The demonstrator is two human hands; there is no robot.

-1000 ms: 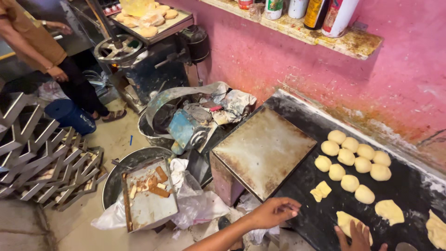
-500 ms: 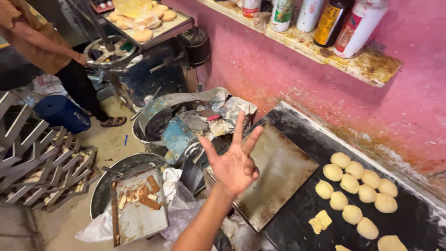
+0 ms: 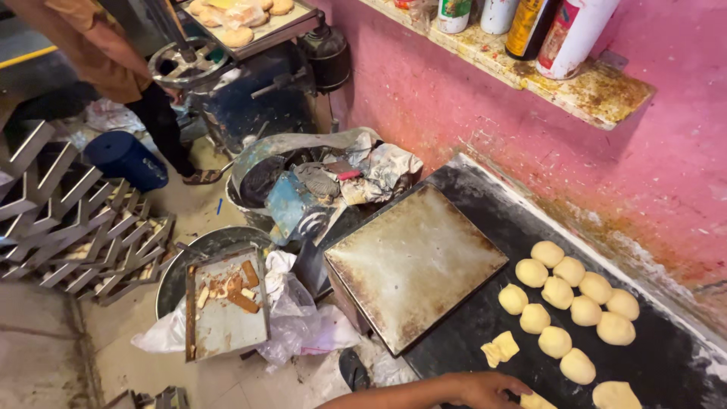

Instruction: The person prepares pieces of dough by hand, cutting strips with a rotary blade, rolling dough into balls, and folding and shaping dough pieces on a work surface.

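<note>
Standing by the bench, going L to R: stacked metal racks [image 3: 68, 220] fill the far-left floor, w/ a blue bucket [image 3: 125, 159] beyond them and another person [image 3: 98, 53] at a hand-wheel machine [image 3: 185, 64] that carries a tray of buns [image 3: 242, 15]. Nearer, a battered floor tray [image 3: 223, 307] w/ crusty scraps sits on a round pan, plastic bags bunched beside it. A rubbish bin [image 3: 318, 182] stands mid-room. A stained metal sheet [image 3: 413, 261] lies at the L end of the dark worktop [image 3: 469, 333].

At the near edge the left hand [image 3: 485, 388] comes in palm down, fingers bent and close together, tips touching a flat dough piece [image 3: 536, 401]. Can't tell if it grips or just rests. Right hand isn't in view.

That piece lies on the worktop's near edge, R of the hand, near a small folded dough scrap [image 3: 500, 350]. It's mostly cut off by the frame, so its long axis and pointing direction can't be read.

Doing this well, imo: light, even fingertip pressure, keeping the piece flat on the floured top, well apart from the dough balls [image 3: 568, 291] farther R.

Far R: a wall shelf [image 3: 598, 95] w/ bottles.
</note>
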